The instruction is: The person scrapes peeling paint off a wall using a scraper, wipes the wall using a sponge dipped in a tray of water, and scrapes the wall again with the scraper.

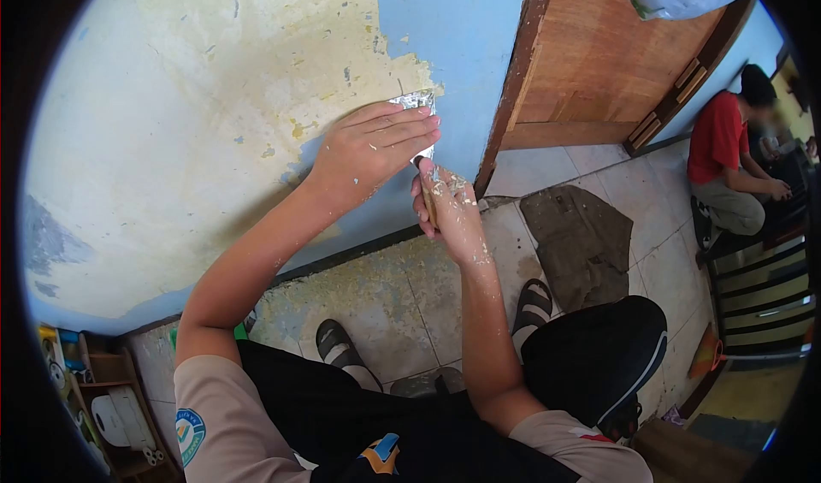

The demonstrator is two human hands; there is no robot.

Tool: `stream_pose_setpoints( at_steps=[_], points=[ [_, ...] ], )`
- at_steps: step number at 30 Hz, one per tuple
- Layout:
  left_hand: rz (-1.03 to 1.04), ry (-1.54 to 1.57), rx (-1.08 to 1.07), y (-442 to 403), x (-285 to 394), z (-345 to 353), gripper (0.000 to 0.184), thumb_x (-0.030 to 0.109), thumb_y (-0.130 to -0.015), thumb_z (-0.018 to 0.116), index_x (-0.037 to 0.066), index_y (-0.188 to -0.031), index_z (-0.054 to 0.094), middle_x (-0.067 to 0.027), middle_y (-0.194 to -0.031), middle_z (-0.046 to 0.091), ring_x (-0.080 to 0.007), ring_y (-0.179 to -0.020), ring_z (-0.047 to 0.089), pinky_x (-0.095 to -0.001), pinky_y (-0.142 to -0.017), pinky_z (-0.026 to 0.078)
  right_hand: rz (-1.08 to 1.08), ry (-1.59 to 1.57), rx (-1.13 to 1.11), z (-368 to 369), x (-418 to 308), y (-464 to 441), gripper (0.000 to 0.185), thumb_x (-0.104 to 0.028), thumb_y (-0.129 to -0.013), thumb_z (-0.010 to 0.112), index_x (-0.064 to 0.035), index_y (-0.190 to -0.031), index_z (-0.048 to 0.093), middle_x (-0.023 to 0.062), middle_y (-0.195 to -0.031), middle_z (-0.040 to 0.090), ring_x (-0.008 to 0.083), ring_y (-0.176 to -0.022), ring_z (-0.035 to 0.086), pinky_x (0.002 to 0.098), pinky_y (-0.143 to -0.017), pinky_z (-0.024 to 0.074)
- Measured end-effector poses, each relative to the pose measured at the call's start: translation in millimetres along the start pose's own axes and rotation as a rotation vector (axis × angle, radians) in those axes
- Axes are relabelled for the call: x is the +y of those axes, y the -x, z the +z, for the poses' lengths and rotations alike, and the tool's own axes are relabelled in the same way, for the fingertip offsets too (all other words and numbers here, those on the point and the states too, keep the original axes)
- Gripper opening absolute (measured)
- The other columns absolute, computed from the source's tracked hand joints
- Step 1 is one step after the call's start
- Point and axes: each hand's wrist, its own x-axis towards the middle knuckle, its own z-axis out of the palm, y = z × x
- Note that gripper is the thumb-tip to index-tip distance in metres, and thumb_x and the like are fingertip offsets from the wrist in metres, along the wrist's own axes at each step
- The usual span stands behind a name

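The right hand (443, 199) is gripping a flat silver metal scraper with a brown handle (416, 100), its blade resting against the flaking cream-and-blue painted wall (231, 81), beside the ragged paint edge. The left hand (363, 147) is pressing flat, fingers extended, over the blade; keeping that pressure even and the angle shallow is probably preventing gouges.

The short beige left sleeve (235, 414) bears a round blue-and-green patch (190, 436) with pale lettering near its outer edge, while the matching right sleeve (560, 449) shows a small red-and-white marking (594, 434). A black front (453, 453) carries a blue-and-orange emblem (381, 454), above black trousers (590, 355) with a pale curved stripe (637, 380). Dark strapped sandals (333, 339) complete the outfit; pale flakes speckle the right hand (446, 201).
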Motion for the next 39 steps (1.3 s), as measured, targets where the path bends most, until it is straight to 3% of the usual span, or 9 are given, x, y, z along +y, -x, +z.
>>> stream_pose_setpoints(
  at_steps=[3, 5, 9, 11, 15, 39],
  points=[
    [0.015, -0.015, 0.042, -1, 2, 4, 0.036, 0.01, -0.079, 0.076, 0.01, -0.115, 0.077, -0.0021, -0.126, 0.074, -0.0183, -0.121, 0.068, -0.0361, -0.105, 0.053, 0.102, -0.054, 0.003, 1, 1, 8, 0.049, -0.043, -0.108, 0.056, -0.0083, -0.073, 0.053, -0.0023, -0.059, 0.048, 0.006, -0.047, 0.041, 0.0247, -0.043, 0.0288],
    [0.016, 0.0, 0.051, -5, 1, 9, 0.035, 0.011, -0.079, 0.076, 0.01, -0.115, 0.078, -0.0018, -0.125, 0.074, -0.0181, -0.121, 0.068, -0.0359, -0.105, 0.053, -0.075, 0.021, 0.211, 7, 11, 6, 0.048, -0.038, -0.107, 0.059, -0.0075, -0.071, 0.053, -0.0034, -0.061, 0.047, 0.0056, -0.052, 0.041, 0.0254, -0.047, 0.0309],
    [0.029, -0.005, 0.074, -6, 3, 14, 0.035, 0.012, -0.081, 0.076, 0.01, -0.115, 0.078, -0.0011, -0.124, 0.075, -0.0176, -0.12, 0.068, -0.0354, -0.105, 0.053, -0.071, 0.03, 0.205, 0, 10, 1, 0.049, -0.037, -0.107, 0.06, -0.0067, -0.068, 0.052, -0.0044, -0.063, 0.047, 0.0056, -0.056, 0.041, 0.0262, -0.05, 0.0321],
    [0.027, -0.013, 0.078, -6, 4, 15, 0.034, 0.012, -0.08, 0.076, 0.01, -0.115, 0.078, -0.0012, -0.124, 0.075, -0.0173, -0.12, 0.068, -0.0353, -0.105, 0.053, -0.086, 0.055, 0.214, 1, 9, -1, 0.05, -0.037, -0.108, 0.053, -0.01, -0.066, 0.048, -0.0026, -0.055, 0.043, 0.0057, -0.046, 0.036, 0.0244, -0.042, 0.0233],
    [0.048, -0.073, 0.089, -7, 5, 13, 0.032, 0.011, -0.077, 0.073, 0.01, -0.109, 0.079, -0.0018, -0.119, 0.076, -0.0159, -0.118, 0.069, -0.0331, -0.103, 0.054, -0.041, 0.03, 0.218, 6, 8, -4, 0.052, -0.038, -0.108, 0.053, -0.0101, -0.065, 0.047, -0.0019, -0.053, 0.043, 0.0068, -0.044, 0.035, 0.0251, -0.041, 0.0232],
    [0.039, -0.132, 0.112, -19, -3, 6, 0.028, 0.01, -0.08, 0.074, 0.011, -0.108, 0.078, -0.0004, -0.123, 0.075, -0.0166, -0.12, 0.068, -0.035, -0.102, 0.053, -0.061, 0.1, 0.153, -1, -1, -22, 0.057, -0.044, -0.109, 0.051, -0.0096, -0.064, 0.044, 0.0002, -0.05, 0.04, 0.0087, -0.04, 0.033, 0.0269, -0.037, 0.0226]
  ],
)
